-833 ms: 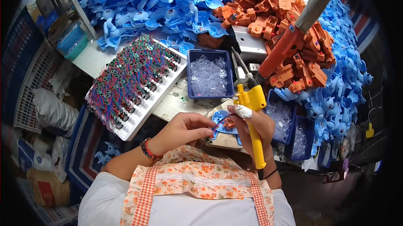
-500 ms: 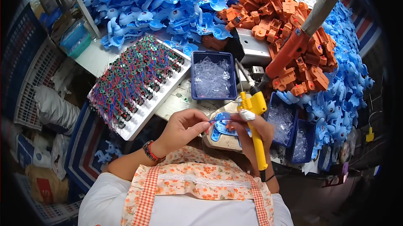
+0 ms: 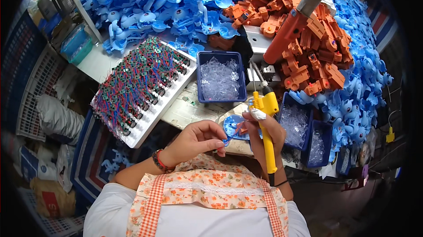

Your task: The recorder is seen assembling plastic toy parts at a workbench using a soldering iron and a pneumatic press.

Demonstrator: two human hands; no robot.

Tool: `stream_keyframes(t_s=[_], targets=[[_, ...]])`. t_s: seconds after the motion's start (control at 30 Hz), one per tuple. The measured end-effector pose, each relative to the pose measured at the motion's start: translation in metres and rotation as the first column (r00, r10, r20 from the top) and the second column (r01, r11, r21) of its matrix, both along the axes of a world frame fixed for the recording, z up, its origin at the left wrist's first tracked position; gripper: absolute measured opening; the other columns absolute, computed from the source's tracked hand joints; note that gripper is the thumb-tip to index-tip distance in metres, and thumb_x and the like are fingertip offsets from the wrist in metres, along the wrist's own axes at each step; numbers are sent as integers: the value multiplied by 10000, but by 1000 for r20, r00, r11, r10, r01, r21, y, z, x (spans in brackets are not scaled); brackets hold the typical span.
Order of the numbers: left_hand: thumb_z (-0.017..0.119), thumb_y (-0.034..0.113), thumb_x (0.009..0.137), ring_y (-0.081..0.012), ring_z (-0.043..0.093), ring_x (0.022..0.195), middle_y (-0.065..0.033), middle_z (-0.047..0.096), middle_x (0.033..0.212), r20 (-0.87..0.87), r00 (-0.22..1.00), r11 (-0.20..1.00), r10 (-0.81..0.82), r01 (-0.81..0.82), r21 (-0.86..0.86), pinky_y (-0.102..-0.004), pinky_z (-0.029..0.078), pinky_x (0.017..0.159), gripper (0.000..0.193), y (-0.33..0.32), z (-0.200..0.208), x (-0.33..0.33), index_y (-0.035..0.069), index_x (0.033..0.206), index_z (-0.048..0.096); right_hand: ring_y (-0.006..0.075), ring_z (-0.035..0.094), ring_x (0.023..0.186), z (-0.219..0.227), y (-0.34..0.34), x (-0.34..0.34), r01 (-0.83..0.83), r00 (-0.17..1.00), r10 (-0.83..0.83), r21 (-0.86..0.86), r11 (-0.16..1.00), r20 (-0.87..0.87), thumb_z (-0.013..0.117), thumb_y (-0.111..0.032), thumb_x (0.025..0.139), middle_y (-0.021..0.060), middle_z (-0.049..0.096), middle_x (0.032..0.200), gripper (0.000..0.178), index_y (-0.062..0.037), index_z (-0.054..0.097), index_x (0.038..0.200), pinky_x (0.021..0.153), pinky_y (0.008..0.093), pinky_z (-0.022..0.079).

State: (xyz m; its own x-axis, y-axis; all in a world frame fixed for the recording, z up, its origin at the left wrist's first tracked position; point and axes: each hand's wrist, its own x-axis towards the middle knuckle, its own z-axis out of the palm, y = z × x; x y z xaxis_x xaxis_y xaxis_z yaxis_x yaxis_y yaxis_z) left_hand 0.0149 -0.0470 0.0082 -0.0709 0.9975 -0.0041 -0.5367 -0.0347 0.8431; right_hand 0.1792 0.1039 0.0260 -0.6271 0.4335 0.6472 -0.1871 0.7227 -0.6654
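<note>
My left hand [image 3: 198,139] pinches thin blue wires [image 3: 227,139] between thumb and fingertips, just above my apron. In my right hand [image 3: 274,132] is a yellow soldering gun [image 3: 268,149], held upright with its metal tip pointing away from me. The right fingertips, one wrapped in white, are near a small orange part; whether they touch it I cannot tell. Beneath and between the hands, a blue plastic toy shell [image 3: 231,124] lies on a pale round-edged board [image 3: 240,148], partly hidden by my fingers.
On the left, a white foam tray [image 3: 164,113] carries many wired circuit boards. Dark blue bins [image 3: 221,101] of clear plastic pieces stand ahead and right. Blue toy shells [image 3: 154,8] and orange housings [image 3: 315,67] are heaped behind. A metal post with an orange sleeve [image 3: 286,36] slants overhead.
My hands have moved apart; the wire stretched between them earlier is now only at the left fingertips. The left hand has lowered slightly. The soldering gun stays in my right hand.
</note>
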Motion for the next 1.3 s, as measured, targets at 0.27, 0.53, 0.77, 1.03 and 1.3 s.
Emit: stream_keyframes(t_s=[0.27,0.53,0.77,1.03,1.3], targets=[[670,24,909,-211,716,898,-117,701,961,3,998,998,-65,65,-8,-317,574,830,327,0,11,2,-12,1214,559,236,717,866,-10,1,-11,-48,995,65,-197,979,80,695,89,805,132,721,972,349,-37,627,1124,760,319,560],[677,-47,887,-168,700,966,-116,702,1029,-219,964,988,151,-154,6,-263,565,842,321,3,6,3,-21,1183,555,179,694,963,-1,-3,0,-190,970,81,-506,841,-230,669,74,870,186,694,1105,471,-60,528,1298,729,243,573],[671,-35,898,-172,700,950,-113,699,1009,-184,970,987,161,-159,26,-285,573,843,204,8,-1,4,-23,1078,576,185,706,958,-6,-5,-6,-182,983,162,-340,923,-89,709,94,826,137,706,1080,508,-67,533,1275,759,254,577],[568,3,973,-177,696,898,-105,671,955,-195,945,963,263,-269,-7,-305,578,829,109,8,-4,0,0,1055,496,219,729,902,0,-4,-4,-157,987,161,-102,982,24,726,127,783,161,709,1034,514,-49,564,1238,761,294,591],[552,3,980,-176,684,945,-115,655,979,-237,938,966,254,-235,107,-305,574,832,149,6,-5,3,10,1089,449,219,724,916,8,-1,-3,-92,991,99,-79,993,92,711,134,793,173,697,1114,529,-53,559,1264,781,311,595]])
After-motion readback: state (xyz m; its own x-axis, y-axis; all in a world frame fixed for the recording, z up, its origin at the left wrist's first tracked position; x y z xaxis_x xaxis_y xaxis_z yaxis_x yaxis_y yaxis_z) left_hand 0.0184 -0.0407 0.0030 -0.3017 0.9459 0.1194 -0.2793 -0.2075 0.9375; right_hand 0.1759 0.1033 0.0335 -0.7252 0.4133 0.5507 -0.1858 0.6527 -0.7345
